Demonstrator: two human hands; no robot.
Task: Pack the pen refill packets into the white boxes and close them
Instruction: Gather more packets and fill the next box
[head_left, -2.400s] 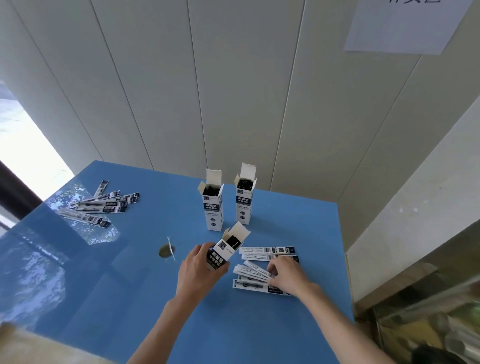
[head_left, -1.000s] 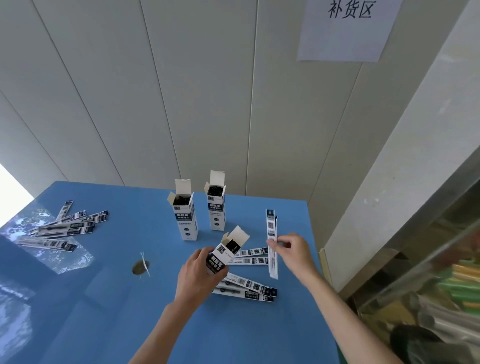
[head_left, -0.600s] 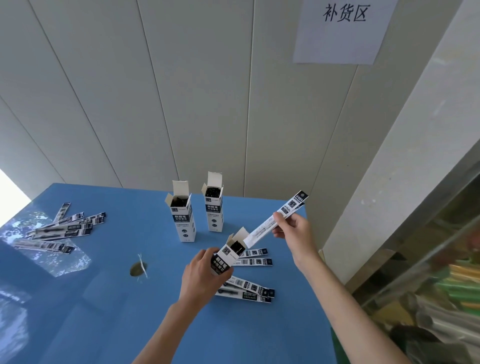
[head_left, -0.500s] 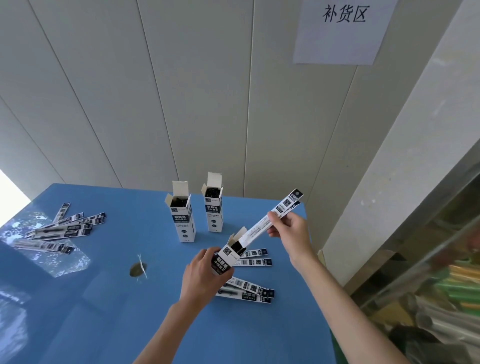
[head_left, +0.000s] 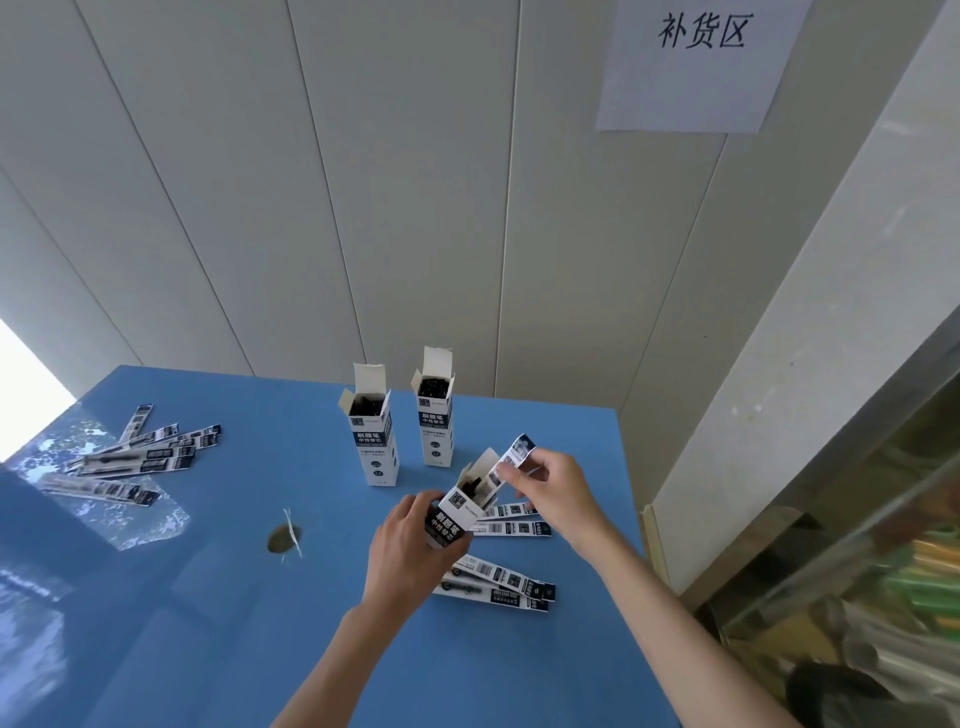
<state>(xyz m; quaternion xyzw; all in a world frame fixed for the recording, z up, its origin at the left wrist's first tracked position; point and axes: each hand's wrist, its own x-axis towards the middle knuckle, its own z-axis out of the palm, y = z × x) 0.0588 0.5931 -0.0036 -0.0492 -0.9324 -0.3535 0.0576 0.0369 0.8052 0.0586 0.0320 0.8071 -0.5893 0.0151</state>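
Observation:
My left hand (head_left: 410, 551) grips a white box (head_left: 457, 512) with a dark label, tilted with its open mouth up and to the right. My right hand (head_left: 553, 493) pinches the top end of a pen refill packet (head_left: 511, 462) that is mostly slid into that box. Several more refill packets (head_left: 498, 582) lie flat on the blue table (head_left: 234, 597) under and right of my hands. Two other white boxes (head_left: 375, 436) (head_left: 435, 415) stand upright with open flaps behind my hands.
A second heap of refill packets (head_left: 135, 457) lies at the table's far left. A small round hole with a white tie (head_left: 283, 538) is left of my left hand. The table's right edge borders a pale wall and shelving.
My right hand lifted a packet off the table, aimed it at the box mouth and pushed it down, so only its top end now sticks out. The left hand kept holding the box.

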